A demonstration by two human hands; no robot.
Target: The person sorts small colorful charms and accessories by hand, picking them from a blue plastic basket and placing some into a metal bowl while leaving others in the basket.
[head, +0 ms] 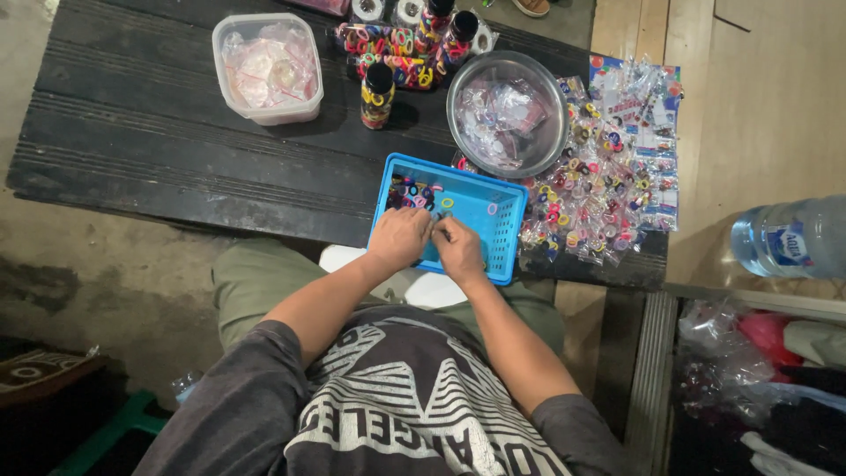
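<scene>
The scene is lit dimly and unevenly; glare is seen on the round metal bowl (507, 113), the lower corners are darkened, and edges are slightly softened.

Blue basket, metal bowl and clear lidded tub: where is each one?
Blue basket (493, 220): head view, on its bare floor at the right.
Metal bowl (458, 88): head view, on its left rim.
Clear lidded tub (267, 66): head view, on the middle of its lid.

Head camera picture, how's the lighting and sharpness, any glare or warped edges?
Head view: even, dim light on the dark table; soft glare on the metal bowl rim and the water bottle; lower corners fall into shadow. Both hands, left hand and right hand, over the blue basket look sharp enough, but what the fingers pinch is too small to tell; wide-lens bending shows at the edges.
</scene>
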